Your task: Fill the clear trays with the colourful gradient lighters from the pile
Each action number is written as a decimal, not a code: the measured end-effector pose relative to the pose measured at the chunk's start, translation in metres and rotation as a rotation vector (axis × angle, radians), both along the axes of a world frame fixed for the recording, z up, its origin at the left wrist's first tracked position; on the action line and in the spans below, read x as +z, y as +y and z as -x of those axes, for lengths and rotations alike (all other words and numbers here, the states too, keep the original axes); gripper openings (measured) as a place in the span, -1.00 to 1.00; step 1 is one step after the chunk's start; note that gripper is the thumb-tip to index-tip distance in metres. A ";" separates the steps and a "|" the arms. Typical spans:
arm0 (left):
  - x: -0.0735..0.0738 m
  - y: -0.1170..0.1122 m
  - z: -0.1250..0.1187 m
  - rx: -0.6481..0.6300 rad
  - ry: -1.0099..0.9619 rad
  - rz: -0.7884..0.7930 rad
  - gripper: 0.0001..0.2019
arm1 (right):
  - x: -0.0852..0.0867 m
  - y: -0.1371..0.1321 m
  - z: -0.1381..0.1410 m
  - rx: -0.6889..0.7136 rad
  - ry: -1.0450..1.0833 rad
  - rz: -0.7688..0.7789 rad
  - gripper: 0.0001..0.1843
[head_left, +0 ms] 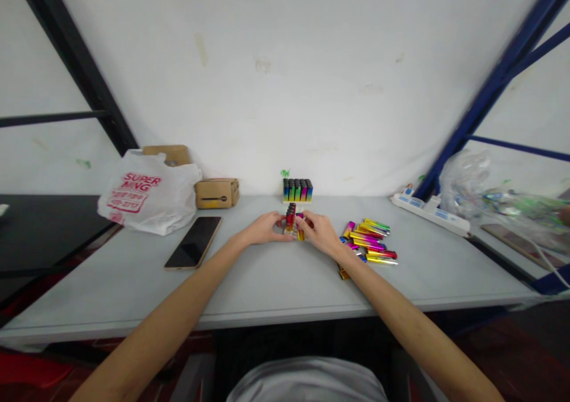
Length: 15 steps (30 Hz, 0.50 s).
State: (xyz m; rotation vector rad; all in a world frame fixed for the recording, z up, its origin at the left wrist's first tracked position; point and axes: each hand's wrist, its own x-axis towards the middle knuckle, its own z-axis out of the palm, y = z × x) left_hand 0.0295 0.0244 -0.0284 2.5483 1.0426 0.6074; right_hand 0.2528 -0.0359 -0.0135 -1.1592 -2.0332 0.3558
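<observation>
Near the middle of the table, my left hand (266, 228) is closed on the left side of a small pale tray (289, 232). A row of dark-topped red lighters (291, 213) stands upright in it. From the other side my right hand (319, 231) pinches a purple and yellow lighter (300, 234) upright at the tray; its fingers hide part of it, and I cannot tell whether it is seated. Beside my right forearm lies a loose pile of shiny lighters (367, 241) in gold, purple, red and blue. Behind my hands, a filled block of multicoloured lighters (298, 190) stands against the wall.
On the left of the table (267, 289) are a phone (194, 243), a small cardboard box (217, 193) and a white plastic bag (151, 194). A white power strip (430, 213) lies at the back right, near a blue metal frame (494, 84) and a clear plastic bag (467, 182).
</observation>
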 end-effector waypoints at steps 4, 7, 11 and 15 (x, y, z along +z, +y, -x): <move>0.002 0.000 0.002 -0.013 0.016 0.004 -0.40 | 0.000 0.001 0.001 -0.019 0.017 -0.008 -0.57; 0.002 0.000 0.001 -0.001 -0.002 0.012 -0.43 | -0.003 0.005 0.000 0.016 -0.015 0.007 -0.59; 0.001 -0.001 -0.001 0.000 -0.014 -0.008 -0.49 | -0.006 0.009 0.003 0.079 -0.149 -0.047 -0.66; 0.000 -0.002 -0.002 0.011 -0.021 -0.027 -0.50 | -0.003 0.006 0.012 0.075 -0.281 -0.098 -0.73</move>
